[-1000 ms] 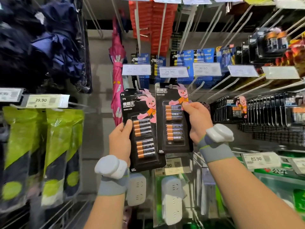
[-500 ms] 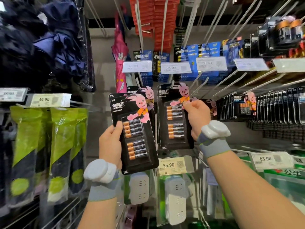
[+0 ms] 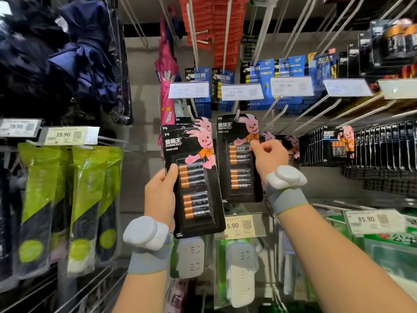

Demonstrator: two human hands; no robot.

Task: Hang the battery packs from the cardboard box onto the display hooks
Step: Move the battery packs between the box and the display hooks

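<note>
1. Just left of the right grip (image 3: 268, 159) is one battery pack (image 3: 239, 168), pinched by its right edge between thumb and curled fingers. Its top hole sits at the tip of a display hook (image 3: 237, 114) above the grip. We cannot tell whether the prong is through the hole.
2. Down and to the left of that grip, the left grip (image 3: 160, 197) wraps round the left edge of a small stack of packs (image 3: 194, 188). The thumb lies across the front, and the stack is upright and apart from the single pack.
3. We judge the step in hand to be threading. We should hold the card square to the prong, steer by the hole rather than the bottom edge, and push straight back along the hook.
4. Thin card may buckle at the hole if we force it off-line. The bare hooks (image 3: 274, 116) up and right of the right grip could snag the card's corner.
5. We should release only once the pack hangs by itself, then draw the next one from the left grip's stack. No cardboard box is in view.
</note>
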